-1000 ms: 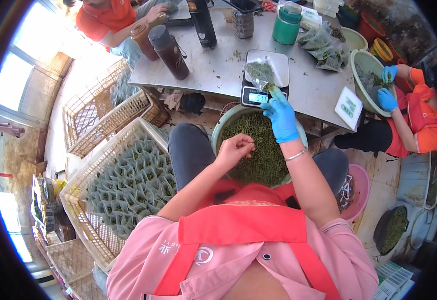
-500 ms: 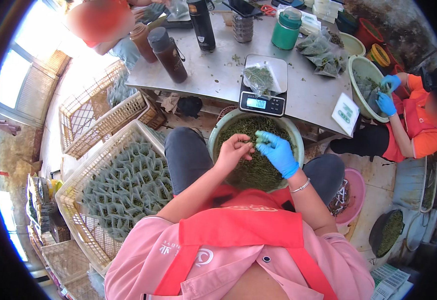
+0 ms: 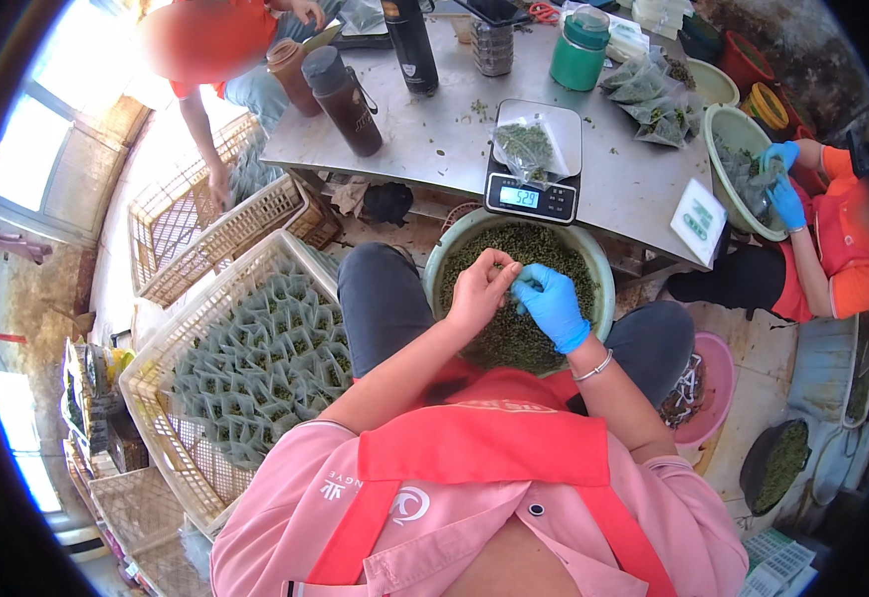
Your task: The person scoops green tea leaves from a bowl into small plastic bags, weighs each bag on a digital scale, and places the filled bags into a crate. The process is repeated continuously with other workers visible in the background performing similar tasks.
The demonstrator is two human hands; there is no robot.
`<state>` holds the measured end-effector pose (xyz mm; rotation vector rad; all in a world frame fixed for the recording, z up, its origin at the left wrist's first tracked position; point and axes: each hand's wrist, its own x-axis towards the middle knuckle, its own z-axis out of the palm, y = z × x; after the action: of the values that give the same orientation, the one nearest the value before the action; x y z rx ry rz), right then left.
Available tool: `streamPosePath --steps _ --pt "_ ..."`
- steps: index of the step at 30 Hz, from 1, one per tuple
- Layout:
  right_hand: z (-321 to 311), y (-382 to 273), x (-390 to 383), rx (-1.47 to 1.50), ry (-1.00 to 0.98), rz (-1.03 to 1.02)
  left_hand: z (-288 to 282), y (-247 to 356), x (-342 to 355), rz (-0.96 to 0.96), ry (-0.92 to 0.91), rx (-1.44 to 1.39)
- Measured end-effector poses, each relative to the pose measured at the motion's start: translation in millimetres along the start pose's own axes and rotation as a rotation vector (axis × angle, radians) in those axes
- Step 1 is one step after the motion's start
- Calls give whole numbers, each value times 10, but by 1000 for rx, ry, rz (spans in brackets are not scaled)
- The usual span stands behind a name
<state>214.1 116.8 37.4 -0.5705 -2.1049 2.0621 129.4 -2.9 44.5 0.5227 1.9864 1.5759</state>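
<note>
My bare left hand (image 3: 482, 293) and my blue-gloved right hand (image 3: 556, 310) meet fingertip to fingertip over a pale green basin (image 3: 605, 271). Both are closed in a pinch; whatever lies between the fingers is too small to make out. Small green berry-like bits (image 3: 524, 239) fill the basin, which sits between my knees. Just beyond it, at the table edge, a digital scale (image 3: 564, 124) with a lit display carries a clear bag (image 3: 529, 149) partly filled with the same green bits.
Left of me stands a cream plastic crate (image 3: 148, 393) packed with filled bags (image 3: 265, 368); another crate (image 3: 191, 259) is behind it. Bottles, a green jar (image 3: 579, 55) and filled bags (image 3: 653, 95) stand on the metal table (image 3: 444, 139). Co-workers sit right and far left; a pink basin (image 3: 718, 393) is at right.
My left fingers have closed and drawn up against my right fingertips. The scale's reading differs. At far left, a co-worker's arm now reaches down into the rear crate. The whole view has shifted slightly.
</note>
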Motion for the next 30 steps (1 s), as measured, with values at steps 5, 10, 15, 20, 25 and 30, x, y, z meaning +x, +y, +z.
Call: streamPosePath --steps 5,10,15,20,25,30 --pt "-232 132 225 -20 260 -102 12 29 -20 92 -144 266" --pt "-347 -74 491 -624 406 -642 -111 -16 113 211 -169 394" --pt "-296 -96 936 -868 462 -633 -511 -35 383 179 -83 293" --pt "-300 -344 1429 -1107 428 -534 -873 -6 717 145 74 280" --pt "49 -893 1385 -1300 150 -690 -922 47 1071 730 460 819" --pt "504 -1141 1027 -1172 9 -636 -795 -66 1111 338 379 835"
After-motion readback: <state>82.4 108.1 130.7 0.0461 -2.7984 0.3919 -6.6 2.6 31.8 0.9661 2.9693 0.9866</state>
